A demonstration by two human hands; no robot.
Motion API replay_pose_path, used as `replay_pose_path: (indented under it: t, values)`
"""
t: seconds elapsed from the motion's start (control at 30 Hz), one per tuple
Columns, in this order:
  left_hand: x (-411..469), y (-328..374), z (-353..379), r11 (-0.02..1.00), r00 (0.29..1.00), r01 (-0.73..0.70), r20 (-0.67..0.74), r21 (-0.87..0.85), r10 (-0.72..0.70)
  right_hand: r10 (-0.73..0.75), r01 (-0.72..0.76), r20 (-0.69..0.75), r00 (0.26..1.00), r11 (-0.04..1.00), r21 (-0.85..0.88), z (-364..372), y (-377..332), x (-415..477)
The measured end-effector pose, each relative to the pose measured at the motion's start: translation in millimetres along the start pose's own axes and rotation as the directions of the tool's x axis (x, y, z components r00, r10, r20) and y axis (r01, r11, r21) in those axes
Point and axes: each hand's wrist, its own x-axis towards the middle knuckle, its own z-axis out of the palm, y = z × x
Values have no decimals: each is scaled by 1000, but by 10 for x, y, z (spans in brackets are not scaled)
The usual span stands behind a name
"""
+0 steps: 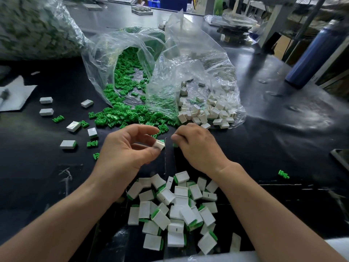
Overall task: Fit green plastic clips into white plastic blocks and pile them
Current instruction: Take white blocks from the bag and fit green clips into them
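White rectangular plastic block (159, 145), pinched by the left hand (124, 150), faces the right hand (198, 146), whose curled fingers seemingly grip a green plastic clip (175, 145) for fitting.

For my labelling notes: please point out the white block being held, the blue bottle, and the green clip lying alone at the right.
held white block (160, 145): head view, its top face.
blue bottle (311, 56): head view, mid-body.
lone green clip (283, 174): head view, its centre.

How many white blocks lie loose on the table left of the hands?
6 blocks: two by the paper, one by the clip bag, three nearer the left hand. None look hidden.
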Motion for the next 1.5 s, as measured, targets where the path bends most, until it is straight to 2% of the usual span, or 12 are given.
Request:
replay_pose_path:
  t: [0.07, 0.17, 0.3, 0.87, 1.13, 1.37, 1.5]
  values:
    - [1, 7, -5, 1000, 1000, -2, -1, -4, 2, 51, -40, -58, 997, 981, 188, -56, -27, -18]
    - [4, 9, -15, 1000, 1000, 3, -1, -16, -3, 84, -43, -68, 994, 886, 462, -91, -108, -63]
    - [7, 2, -23, 1000, 1000, 16, 2, -17, -16, 29, 1, -41, 999, 811, 584, -53, -202, -130]
    - [-2, -4, -25, 1000, 1000, 5, 24, -6, -5, -15, 38, -50, 999, 855, 517, -38, -269, -199]
    - [3, 2, -30, 999, 1000, 6, -16, -36, -7, -9, -18, 51, 999, 858, 513, -93, -250, -190]
    - [-1, 8, -29, 999, 1000, 10, 30, -54, -8, 31, -94, 140, 990, 876, 474, -104, -279, -192]
    - [-5, 30, -26, 997, 1000, 12, 28, -71, -10, -5, -50, 136, 991, 914, 402, -116, -301, -208]
